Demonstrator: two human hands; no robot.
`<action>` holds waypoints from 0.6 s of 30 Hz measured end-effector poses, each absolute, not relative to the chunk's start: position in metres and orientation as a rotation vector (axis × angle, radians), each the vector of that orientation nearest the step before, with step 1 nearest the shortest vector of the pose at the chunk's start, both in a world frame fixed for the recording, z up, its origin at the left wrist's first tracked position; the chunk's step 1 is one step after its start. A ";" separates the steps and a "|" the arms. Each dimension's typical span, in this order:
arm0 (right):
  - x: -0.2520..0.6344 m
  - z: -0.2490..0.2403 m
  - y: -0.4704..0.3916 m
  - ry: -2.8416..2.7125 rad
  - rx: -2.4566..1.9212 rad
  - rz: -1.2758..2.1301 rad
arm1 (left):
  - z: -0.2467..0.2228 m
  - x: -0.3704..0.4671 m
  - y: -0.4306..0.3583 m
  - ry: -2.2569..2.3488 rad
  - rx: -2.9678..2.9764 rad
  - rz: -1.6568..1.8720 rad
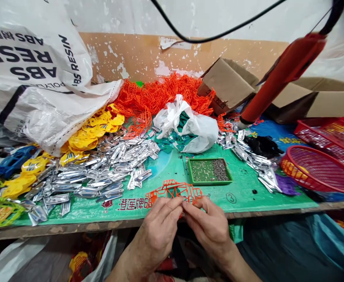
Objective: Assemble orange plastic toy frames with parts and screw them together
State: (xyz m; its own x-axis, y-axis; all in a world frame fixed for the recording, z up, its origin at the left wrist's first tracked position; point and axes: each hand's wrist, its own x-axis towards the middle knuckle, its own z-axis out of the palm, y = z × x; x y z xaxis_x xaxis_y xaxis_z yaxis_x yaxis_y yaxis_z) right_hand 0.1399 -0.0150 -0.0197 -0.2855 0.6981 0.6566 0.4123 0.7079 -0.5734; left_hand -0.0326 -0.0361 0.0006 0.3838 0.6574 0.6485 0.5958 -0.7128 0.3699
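Note:
My left hand (162,223) and my right hand (209,221) meet at the table's front edge, fingers pinched close together. Between them they hold an orange plastic frame (172,189), which stretches out past the fingertips over the green table cover (245,201). Their fingers hide the frame's near side, and whatever small piece may be there cannot be made out. Just beyond my right hand lies a green tray (210,182) of small metal screws.
Silver parts (101,172) lie left, beside yellow parts (95,129). Behind are an orange heap (166,94) and a white bag (203,129). A red tool (286,78) hangs at the right, above cartons (230,84) and a red basket (321,168).

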 end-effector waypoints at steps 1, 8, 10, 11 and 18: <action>0.139 -0.019 -0.018 -1.964 -0.900 0.223 | 0.000 -0.032 -0.037 1.165 2.554 1.234; 0.131 -0.015 -0.024 -2.011 -0.965 0.161 | -0.007 -0.030 -0.040 1.250 2.563 1.226; 0.134 -0.017 -0.020 -1.975 -0.959 0.239 | -0.005 -0.034 -0.041 1.341 2.577 1.275; 0.136 -0.018 -0.019 -1.947 -0.949 0.268 | -0.004 -0.036 -0.042 1.398 2.581 1.292; 0.142 -0.029 -0.019 -1.759 -0.875 0.443 | -0.001 -0.044 -0.050 1.661 2.552 1.296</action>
State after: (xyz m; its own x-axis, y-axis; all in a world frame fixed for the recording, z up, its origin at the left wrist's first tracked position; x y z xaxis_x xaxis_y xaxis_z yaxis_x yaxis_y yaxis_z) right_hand 0.1417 -0.0187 -0.0287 -0.1589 0.7409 0.6526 0.3438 0.6611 -0.6669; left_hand -0.0443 -0.0498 -0.0013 0.1952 0.7035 0.6834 0.8341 -0.4856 0.2617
